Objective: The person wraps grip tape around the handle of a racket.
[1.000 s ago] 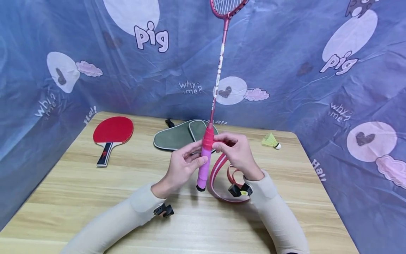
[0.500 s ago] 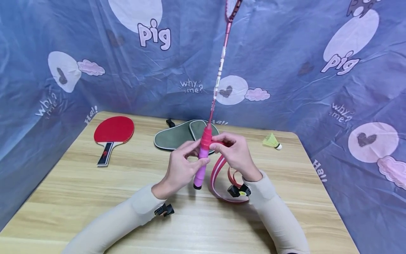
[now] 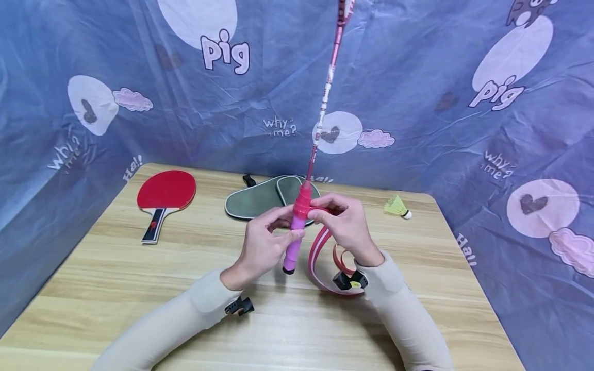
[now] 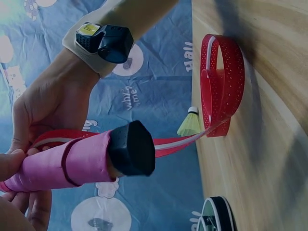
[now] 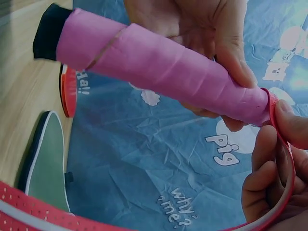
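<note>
A badminton racket (image 3: 323, 111) stands nearly upright above the table, its head cut off by the top edge of the head view. Purple wrap covers its handle (image 5: 159, 62), which ends in a black butt cap (image 4: 134, 148). My left hand (image 3: 262, 245) holds the handle between thumb and fingers. Red perforated grip tape (image 4: 234, 77) circles the handle's upper part. Its free length passes through my right hand (image 3: 345, 221), which pinches it close against the handle. From there the tape hangs in a loop and ends in a loose coil on the table.
A red table tennis bat (image 3: 167, 190) lies at the back left of the wooden table (image 3: 185, 278). Behind my hands is a green bat case (image 3: 255, 198). A yellow shuttlecock (image 3: 397, 206) lies at the back right. Blue printed cloth (image 3: 278, 77) hangs behind the table.
The racket has turned about its long axis, so its head now appears edge-on. The handle's lower end has shifted slightly left. Both hands keep nearly the same place and hold.
</note>
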`<action>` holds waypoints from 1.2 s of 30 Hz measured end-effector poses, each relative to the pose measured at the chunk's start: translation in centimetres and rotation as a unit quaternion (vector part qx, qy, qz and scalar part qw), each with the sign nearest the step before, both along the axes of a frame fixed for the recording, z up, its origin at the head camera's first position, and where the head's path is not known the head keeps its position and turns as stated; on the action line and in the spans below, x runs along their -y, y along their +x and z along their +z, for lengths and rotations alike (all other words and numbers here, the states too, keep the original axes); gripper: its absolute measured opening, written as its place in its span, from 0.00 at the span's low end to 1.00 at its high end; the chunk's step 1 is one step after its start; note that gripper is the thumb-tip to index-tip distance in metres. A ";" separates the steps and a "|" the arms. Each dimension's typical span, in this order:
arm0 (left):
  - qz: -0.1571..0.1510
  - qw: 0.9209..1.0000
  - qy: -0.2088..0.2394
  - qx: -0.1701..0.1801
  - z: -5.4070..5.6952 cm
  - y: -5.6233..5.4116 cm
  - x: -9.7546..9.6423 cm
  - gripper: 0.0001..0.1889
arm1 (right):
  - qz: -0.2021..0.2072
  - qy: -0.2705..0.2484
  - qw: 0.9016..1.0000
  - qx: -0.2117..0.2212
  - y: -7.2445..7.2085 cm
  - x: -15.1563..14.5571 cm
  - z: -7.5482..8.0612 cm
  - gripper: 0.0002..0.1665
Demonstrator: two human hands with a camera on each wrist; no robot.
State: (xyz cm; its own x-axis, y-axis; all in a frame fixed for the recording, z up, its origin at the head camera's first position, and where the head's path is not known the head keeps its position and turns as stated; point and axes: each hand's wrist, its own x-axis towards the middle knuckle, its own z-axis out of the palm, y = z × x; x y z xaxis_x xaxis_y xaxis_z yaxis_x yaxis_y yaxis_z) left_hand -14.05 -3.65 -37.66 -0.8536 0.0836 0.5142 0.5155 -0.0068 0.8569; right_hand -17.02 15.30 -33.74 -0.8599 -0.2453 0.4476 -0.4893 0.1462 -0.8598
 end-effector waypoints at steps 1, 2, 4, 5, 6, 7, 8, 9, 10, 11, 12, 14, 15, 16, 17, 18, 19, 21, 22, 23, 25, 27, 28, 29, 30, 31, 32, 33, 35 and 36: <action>-0.005 1.000 0.007 0.003 0.0 0.0 0.0 0.26 | 0.000 -0.001 1.000 0.002 0.0 0.0 0.0 0.12; -0.010 1.000 0.013 0.005 0.0 0.0 -0.1 0.26 | 0.001 -0.002 1.000 0.004 0.0 0.0 0.0 0.13; -0.019 0.999 0.025 0.007 0.0 0.1 -0.1 0.26 | 0.004 -0.003 1.000 0.010 0.0 0.0 0.0 0.13; -0.024 0.999 0.029 0.007 -0.1 0.1 -0.2 0.26 | 0.005 -0.003 1.000 0.013 -0.1 -0.1 0.0 0.14; -0.029 0.999 0.034 0.007 0.0 0.1 -0.2 0.26 | 0.007 -0.003 1.000 0.015 -0.1 -0.1 0.0 0.15; -0.033 0.999 0.036 0.008 0.0 0.2 -0.2 0.26 | 0.009 -0.005 1.000 0.018 -0.1 -0.1 0.0 0.15; -0.037 0.999 0.037 0.008 0.1 0.2 -0.2 0.26 | 0.012 -0.006 1.000 0.020 -0.1 -0.1 0.0 0.16; -0.041 0.998 0.038 0.008 0.1 0.2 -0.2 0.26 | 0.014 -0.006 1.000 0.021 -0.2 -0.2 0.0 0.16; -0.045 0.998 0.037 0.009 0.1 0.3 -0.2 0.25 | 0.017 -0.004 1.000 0.022 -0.2 -0.2 0.0 0.17; -0.047 0.998 0.037 0.011 0.1 0.3 -0.2 0.25 | 0.020 -0.001 1.000 0.021 -0.2 -0.3 0.0 0.17; -0.050 0.998 0.036 0.013 0.2 0.4 -0.2 0.25 | 0.022 0.003 1.000 0.021 -0.2 -0.3 0.0 0.17; -0.055 0.998 0.030 0.014 0.2 0.4 -0.1 0.25 | 0.026 0.013 0.999 0.023 -0.1 -0.5 0.0 0.17; -0.057 0.998 0.028 0.015 0.2 0.4 -0.1 0.25 | 0.028 0.017 0.999 0.023 -0.1 -0.5 0.1 0.17; -0.058 0.998 0.025 0.015 0.3 0.4 -0.1 0.25 | 0.030 0.021 0.999 0.025 -0.1 -0.6 0.1 0.17; -0.058 0.998 0.022 0.015 0.2 0.4 -0.1 0.25 | 0.031 0.024 0.999 0.027 0.0 -0.6 0.2 0.17; -0.058 0.998 0.019 0.015 0.2 0.4 0.0 0.25 | 0.031 0.027 0.999 0.030 0.0 -0.7 0.3 0.17; -0.058 0.998 0.015 0.014 0.3 0.4 0.0 0.25 | 0.032 0.029 0.999 0.033 0.0 -0.7 0.3 0.17; -0.057 0.998 0.013 0.018 0.3 0.4 0.0 0.24 | 0.030 0.040 0.998 0.036 0.1 -0.8 0.4 0.17; -0.056 0.998 0.011 0.019 0.3 0.4 0.0 0.24 | 0.030 0.048 0.998 0.037 0.1 -0.8 0.5 0.17; -0.055 0.998 0.010 0.021 0.4 0.4 0.0 0.24 | 0.030 0.056 0.997 0.039 0.1 -0.8 0.5 0.17; -0.057 0.998 0.009 0.027 0.4 0.4 0.1 0.24 | 0.032 0.071 0.996 0.042 0.1 -0.9 0.6 0.18; -0.063 0.997 0.012 0.038 0.5 0.4 0.2 0.24 | 0.040 0.081 0.995 0.047 0.1 -1.0 0.6 0.18; -0.068 0.997 0.015 0.043 0.5 0.3 0.2 0.24 | 0.046 0.081 0.995 0.047 0.1 -1.0 0.6 0.19; -0.075 0.996 0.020 0.050 0.5 0.3 0.2 0.24 | 0.051 0.081 0.994 0.047 0.1 -1.1 0.6 0.19; -0.084 0.995 0.023 0.058 0.5 0.2 0.3 0.24 | 0.056 0.081 0.994 0.045 0.1 -1.2 0.6 0.20; -0.093 0.993 0.025 0.061 0.5 0.2 0.3 0.24 | 0.061 0.078 0.994 0.042 0.1 -1.2 0.5 0.20; -0.103 0.992 0.029 0.065 0.6 0.1 0.3 0.24 | 0.067 0.074 0.994 0.037 0.1 -1.3 0.4 0.20; -0.111 0.991 0.032 0.067 0.6 0.1 0.3 0.24 | 0.071 0.069 0.995 0.030 0.1 -1.4 0.3 0.20; -0.116 0.991 0.027 0.064 0.6 0.1 0.4 0.24 | 0.076 0.056 0.995 0.014 0.0 -1.4 0.1 0.19; -0.115 0.991 0.024 0.059 0.5 0.1 0.3 0.24 | 0.078 0.048 0.996 0.006 0.0 -1.3 0.0 0.19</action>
